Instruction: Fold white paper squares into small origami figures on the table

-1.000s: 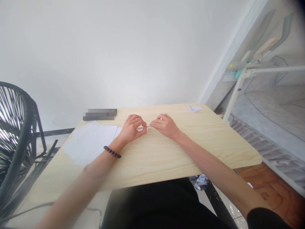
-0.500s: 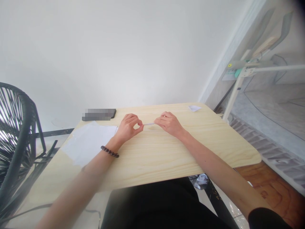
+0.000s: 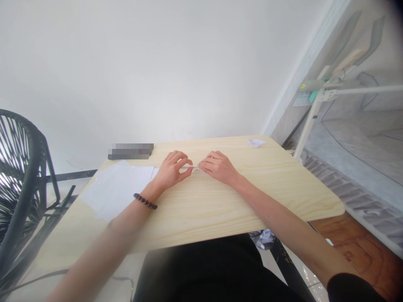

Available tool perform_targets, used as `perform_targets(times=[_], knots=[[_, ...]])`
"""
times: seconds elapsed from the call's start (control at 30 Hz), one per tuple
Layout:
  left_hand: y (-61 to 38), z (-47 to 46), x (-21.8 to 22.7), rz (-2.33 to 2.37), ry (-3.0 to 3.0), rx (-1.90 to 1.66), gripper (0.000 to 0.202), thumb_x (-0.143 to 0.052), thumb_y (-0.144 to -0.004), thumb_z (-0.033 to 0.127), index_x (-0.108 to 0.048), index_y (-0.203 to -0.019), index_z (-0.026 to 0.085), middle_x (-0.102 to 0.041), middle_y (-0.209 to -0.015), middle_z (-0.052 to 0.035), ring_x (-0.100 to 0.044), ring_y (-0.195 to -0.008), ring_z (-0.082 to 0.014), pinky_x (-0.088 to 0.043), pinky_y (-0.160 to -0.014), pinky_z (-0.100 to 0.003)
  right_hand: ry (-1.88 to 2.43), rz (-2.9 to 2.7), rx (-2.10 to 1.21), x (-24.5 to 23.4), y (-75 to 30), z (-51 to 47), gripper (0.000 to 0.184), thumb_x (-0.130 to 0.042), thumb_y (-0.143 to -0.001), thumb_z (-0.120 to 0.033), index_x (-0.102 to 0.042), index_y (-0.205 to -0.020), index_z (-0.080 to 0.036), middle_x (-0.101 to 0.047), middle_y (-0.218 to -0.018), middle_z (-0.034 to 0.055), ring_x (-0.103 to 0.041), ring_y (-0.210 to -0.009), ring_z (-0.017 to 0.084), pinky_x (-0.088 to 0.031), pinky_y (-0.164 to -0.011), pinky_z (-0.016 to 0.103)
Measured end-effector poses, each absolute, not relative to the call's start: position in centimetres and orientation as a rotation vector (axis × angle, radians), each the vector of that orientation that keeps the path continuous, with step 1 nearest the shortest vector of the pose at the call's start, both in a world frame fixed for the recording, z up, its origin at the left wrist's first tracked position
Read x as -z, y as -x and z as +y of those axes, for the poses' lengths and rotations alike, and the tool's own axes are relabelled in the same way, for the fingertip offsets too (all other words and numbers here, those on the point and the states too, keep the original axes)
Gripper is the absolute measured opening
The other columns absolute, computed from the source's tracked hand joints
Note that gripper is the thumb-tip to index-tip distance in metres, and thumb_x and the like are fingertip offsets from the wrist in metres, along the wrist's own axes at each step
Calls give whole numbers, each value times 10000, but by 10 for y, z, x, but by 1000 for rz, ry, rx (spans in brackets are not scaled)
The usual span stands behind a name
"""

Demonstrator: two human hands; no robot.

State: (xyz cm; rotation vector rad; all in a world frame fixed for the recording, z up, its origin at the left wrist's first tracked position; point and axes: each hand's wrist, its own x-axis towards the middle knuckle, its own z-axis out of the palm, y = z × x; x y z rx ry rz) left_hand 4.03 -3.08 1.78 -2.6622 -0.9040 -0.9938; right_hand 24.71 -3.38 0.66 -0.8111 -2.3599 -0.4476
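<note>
A thin white strip, seemingly folded paper (image 3: 195, 167), is held nearly level just above the table by my right hand (image 3: 218, 167). The right thumb and fingertips pinch its right end and hide that part. My left hand (image 3: 171, 170), with a dark bead bracelet on the wrist, is at the strip's other end. Its thumb and forefinger stand apart, with the strip's left end showing in the gap between them. White paper sheets (image 3: 116, 188) lie to the left of my left hand, partly behind that forearm.
The light wooden table (image 3: 201, 214) stands against a white wall. A small folded white paper (image 3: 256, 143) lies near its far right corner, and a dark, pixelated object (image 3: 130, 151) near the far left. A woven chair (image 3: 34, 167) stands left, a white metal frame (image 3: 310, 121) right.
My right hand has moved left and slightly nearer to me, bringing the strip towards my left hand. The left thumb and forefinger, closed on the strip's end before, have parted.
</note>
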Motion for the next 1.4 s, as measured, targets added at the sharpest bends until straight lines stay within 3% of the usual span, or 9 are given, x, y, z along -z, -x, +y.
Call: perform_targets(times=[0.67, 1.13, 1.4], knots=[[-44, -32, -14, -817, 2800, 1075, 84, -512, -754, 213, -587, -789, 194, -538, -790, -43, -480, -790, -157, -387, -734, -308, 778, -2343, 190, -11, -236, -43, 89, -441, -768, -160, -526, -789, -165, -586, -825, 51, -486, -797, 169, -350, -705, 304], [-26, -21, -17, -953, 2718, 1143, 80, -518, -745, 213, -591, -760, 183, -548, -761, -40, -491, -749, -158, -390, -718, -319, 912, -2321, 190, -10, -268, -32, 84, -428, -788, -171, -504, -755, -164, -568, -785, 55, -484, -802, 169, -385, -708, 300], [-31, -24, -18, -924, 2697, 1137, 79, -519, -738, 203, -592, -766, 187, -556, -761, -38, -501, -749, -155, -393, -709, -319, 874, -2289, 122, -11, -259, -37, 78, -449, -792, -227, -496, -826, -175, -553, -833, 54, -494, -816, 168, -394, -724, 296]])
